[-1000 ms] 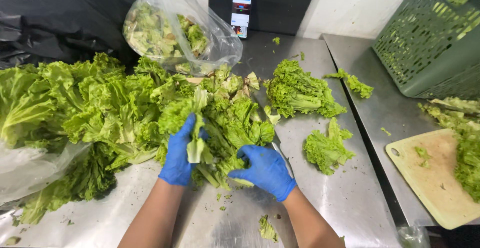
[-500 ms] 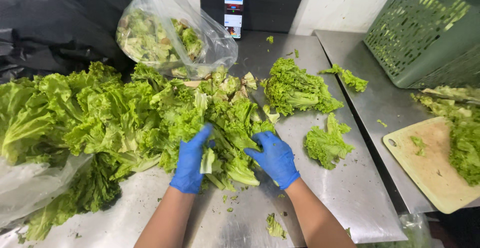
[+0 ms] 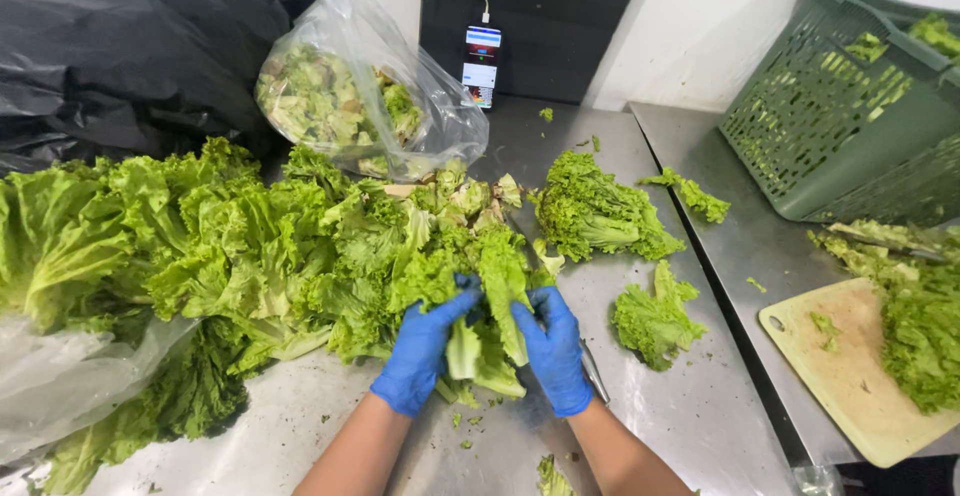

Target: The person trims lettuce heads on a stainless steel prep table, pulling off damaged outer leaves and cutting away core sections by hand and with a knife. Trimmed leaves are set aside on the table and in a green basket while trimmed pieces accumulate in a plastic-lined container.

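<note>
Both my hands wear blue gloves and close around one head of green lettuce point(image 3: 487, 331) on the steel table point(image 3: 330, 426). My left hand point(image 3: 422, 351) grips its left side near the pale stem. My right hand point(image 3: 555, 349) grips its right side, and a thin metal blade point(image 3: 594, 372) sticks out from under that hand. The held head lies at the right end of a big pile of lettuce leaves point(image 3: 200, 246) that covers the table's left half.
Two loose lettuce pieces point(image 3: 595, 211) point(image 3: 655, 321) lie right of my hands. A clear bag of trimmings point(image 3: 360, 96) and a black bag point(image 3: 120, 46) sit behind. A phone point(image 3: 481, 64) leans on the wall. A green basket point(image 3: 850, 116) and a cutting board point(image 3: 850, 376) with lettuce are at right.
My hands have drawn closer together on the lettuce head, and the right hand has slid inward and up from the table onto the leaves.
</note>
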